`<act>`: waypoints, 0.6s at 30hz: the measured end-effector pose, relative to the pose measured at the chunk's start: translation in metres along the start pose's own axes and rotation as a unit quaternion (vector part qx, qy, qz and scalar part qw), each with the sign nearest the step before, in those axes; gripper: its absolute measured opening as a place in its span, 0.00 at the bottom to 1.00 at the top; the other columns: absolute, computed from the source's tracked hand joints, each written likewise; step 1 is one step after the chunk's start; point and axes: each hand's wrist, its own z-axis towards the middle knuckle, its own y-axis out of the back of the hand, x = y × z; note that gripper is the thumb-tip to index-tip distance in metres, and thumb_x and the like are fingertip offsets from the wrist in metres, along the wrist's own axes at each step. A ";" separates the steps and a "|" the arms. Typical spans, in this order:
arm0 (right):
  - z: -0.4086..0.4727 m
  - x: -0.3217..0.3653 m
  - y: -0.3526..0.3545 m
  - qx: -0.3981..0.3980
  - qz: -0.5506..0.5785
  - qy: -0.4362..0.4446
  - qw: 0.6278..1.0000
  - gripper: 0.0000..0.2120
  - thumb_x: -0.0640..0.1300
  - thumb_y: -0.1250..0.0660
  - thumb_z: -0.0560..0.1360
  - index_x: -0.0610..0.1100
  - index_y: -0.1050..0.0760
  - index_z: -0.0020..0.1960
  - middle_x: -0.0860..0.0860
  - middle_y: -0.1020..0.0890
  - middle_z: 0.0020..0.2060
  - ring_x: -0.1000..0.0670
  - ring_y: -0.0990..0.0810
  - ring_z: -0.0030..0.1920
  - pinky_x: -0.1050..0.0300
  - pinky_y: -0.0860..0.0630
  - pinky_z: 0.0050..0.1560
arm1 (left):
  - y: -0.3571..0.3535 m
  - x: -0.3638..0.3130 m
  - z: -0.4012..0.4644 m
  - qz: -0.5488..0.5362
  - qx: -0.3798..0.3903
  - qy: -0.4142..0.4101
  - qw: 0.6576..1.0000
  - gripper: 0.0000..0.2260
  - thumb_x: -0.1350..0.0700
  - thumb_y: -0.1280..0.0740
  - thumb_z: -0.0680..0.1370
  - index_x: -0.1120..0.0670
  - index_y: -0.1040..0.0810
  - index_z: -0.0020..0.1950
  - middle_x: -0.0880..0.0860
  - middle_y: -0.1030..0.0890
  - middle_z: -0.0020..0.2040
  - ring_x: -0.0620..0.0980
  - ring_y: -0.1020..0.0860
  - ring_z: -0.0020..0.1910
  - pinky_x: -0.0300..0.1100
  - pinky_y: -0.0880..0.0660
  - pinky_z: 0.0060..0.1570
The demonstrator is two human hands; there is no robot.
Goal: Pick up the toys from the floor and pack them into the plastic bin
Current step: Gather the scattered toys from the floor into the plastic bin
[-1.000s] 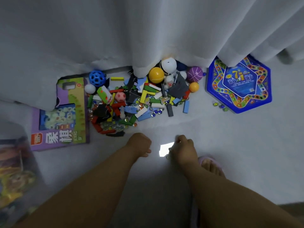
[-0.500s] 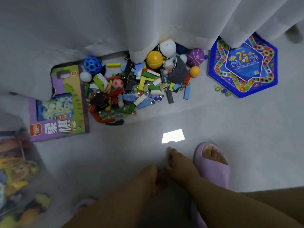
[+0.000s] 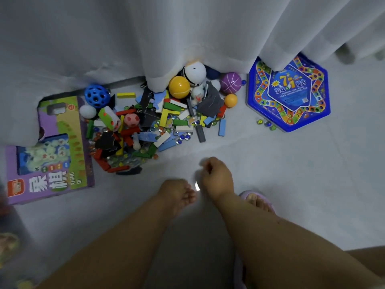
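Lying on the pale floor (image 3: 291, 174), against the hem of the white curtain (image 3: 187, 38): a heap of toys (image 3: 150, 122), not yet packed.
Heap makeup: flat wooden blocks in red, green, yellow, blue, white and black, mixed with glass marbles and dark card pieces.
Balls: blue holed ball (image 3: 97, 96) at the heap's left top; yellow ball (image 3: 179, 87) under the curtain edge; purple ball (image 3: 231, 83) to its right; small orange ball (image 3: 230, 100) just below that; pink ball (image 3: 131, 120) within the blocks.
Boxed games: purple chess box (image 3: 50, 147) flat on the left, touching the heap, partly under the curtain; blue hexagonal game box (image 3: 288, 94) on the right, apart from the heap, three marbles (image 3: 266, 123) beside its lower left edge.
Left hand (image 3: 177, 192): low over the floor below the heap, fingers curled, nothing visibly held.
Right hand (image 3: 216, 176): beside the left, fingers curled inward; blurred, so its grip cannot be told.
Plastic bin (image 3: 8, 236): only a blurred sliver at the left frame edge, coloured contents inside.
Footwear: purple slipper (image 3: 257, 198) behind the right wrist.
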 end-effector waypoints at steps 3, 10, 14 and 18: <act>0.049 0.010 0.039 -0.164 -0.013 -0.064 0.984 0.10 0.40 0.38 0.76 0.43 0.25 0.56 0.45 0.21 0.53 0.45 0.22 0.53 0.59 0.29 0.50 | -0.014 -0.041 -0.006 -0.048 0.061 -0.054 0.996 0.05 0.66 0.41 0.80 0.66 0.27 0.49 0.60 0.26 0.37 0.52 0.25 0.36 0.44 0.22 0.41; 0.116 -0.011 0.116 -0.188 -0.243 -0.103 0.946 0.20 0.45 0.38 0.77 0.46 0.34 0.68 0.41 0.32 0.64 0.39 0.35 0.66 0.43 0.31 0.60 | -0.042 -0.085 0.000 -0.107 0.137 -0.075 0.982 0.08 0.65 0.42 0.80 0.66 0.25 0.55 0.60 0.25 0.46 0.53 0.23 0.45 0.47 0.26 0.53; 0.129 -0.026 0.126 -0.147 -0.255 -0.086 0.952 0.21 0.50 0.35 0.77 0.49 0.34 0.68 0.41 0.35 0.65 0.39 0.37 0.67 0.42 0.31 0.62 | -0.042 -0.088 0.005 -0.125 0.128 -0.070 0.981 0.08 0.63 0.41 0.80 0.64 0.24 0.49 0.60 0.26 0.47 0.53 0.24 0.45 0.46 0.25 0.49; 0.135 -0.022 0.120 -0.135 -0.216 -0.020 0.967 0.21 0.47 0.31 0.75 0.48 0.30 0.66 0.41 0.34 0.64 0.39 0.33 0.64 0.45 0.30 0.64 | -0.037 -0.087 0.013 -0.139 0.106 -0.058 0.983 0.10 0.59 0.41 0.81 0.64 0.24 0.47 0.58 0.26 0.44 0.53 0.23 0.44 0.45 0.25 0.46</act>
